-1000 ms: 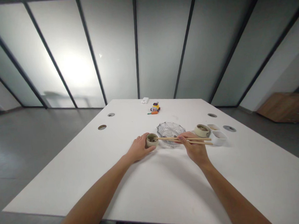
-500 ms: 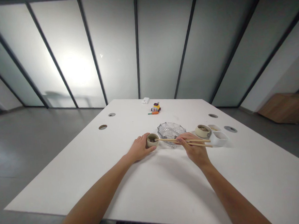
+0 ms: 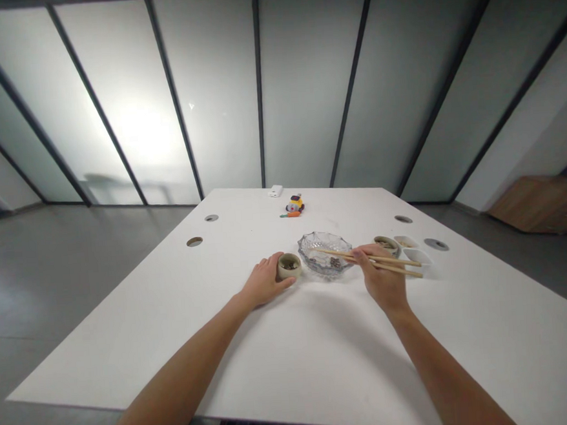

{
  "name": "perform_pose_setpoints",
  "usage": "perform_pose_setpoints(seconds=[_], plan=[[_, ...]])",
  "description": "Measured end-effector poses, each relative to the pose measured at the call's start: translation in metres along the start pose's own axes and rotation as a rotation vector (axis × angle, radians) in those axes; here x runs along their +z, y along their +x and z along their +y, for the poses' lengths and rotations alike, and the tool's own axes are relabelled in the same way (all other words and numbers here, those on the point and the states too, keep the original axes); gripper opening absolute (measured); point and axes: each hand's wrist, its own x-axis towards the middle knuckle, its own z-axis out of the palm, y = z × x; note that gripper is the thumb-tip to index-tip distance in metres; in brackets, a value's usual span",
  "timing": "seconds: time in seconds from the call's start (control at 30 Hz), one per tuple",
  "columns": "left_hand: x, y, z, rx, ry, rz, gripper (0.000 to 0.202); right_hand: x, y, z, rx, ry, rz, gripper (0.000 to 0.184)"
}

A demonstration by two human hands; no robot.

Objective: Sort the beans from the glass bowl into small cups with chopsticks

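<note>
My left hand (image 3: 265,280) is wrapped round the side of a small pale-green cup (image 3: 290,274) standing on the table, with small dark bits inside it. A pair of wooden chopsticks (image 3: 394,264) is gripped in my right hand (image 3: 383,280), their tips pointing left over a clear glass bowl (image 3: 324,239). Some small dark pieces (image 3: 333,262) lie in that bowl. Whether the tips pinch anything is too small to tell. Behind my right hand, a second pale-green cup (image 3: 385,244) with contents is partly hidden.
A white divided dish (image 3: 420,258) stands right of my right hand. Farther back on the white table (image 3: 293,354) are a yellow toy vehicle (image 3: 295,203), an orange carrot-shaped piece (image 3: 292,215) and a small white box (image 3: 275,191). Round holes (image 3: 195,242) pierce the tabletop near its sides.
My right hand has moved right with the chopsticks. Their tips have left the small cup and are now over the glass bowl. My left hand stays on the cup.
</note>
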Motion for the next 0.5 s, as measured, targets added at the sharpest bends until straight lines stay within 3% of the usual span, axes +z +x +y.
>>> perform_pose_setpoints(seconds=[0.23, 0.5], plan=[[0.001, 0.001, -0.001, -0.009, 0.016, -0.011, 0.064, -0.018, 0.013, 0.019, -0.078, -0.144, -0.063, 0.052], [-0.003, -0.001, 0.005, -0.006, 0.007, -0.026, 0.062, -0.015, 0.009, 0.032, -0.093, -0.123, -0.153, 0.053]])
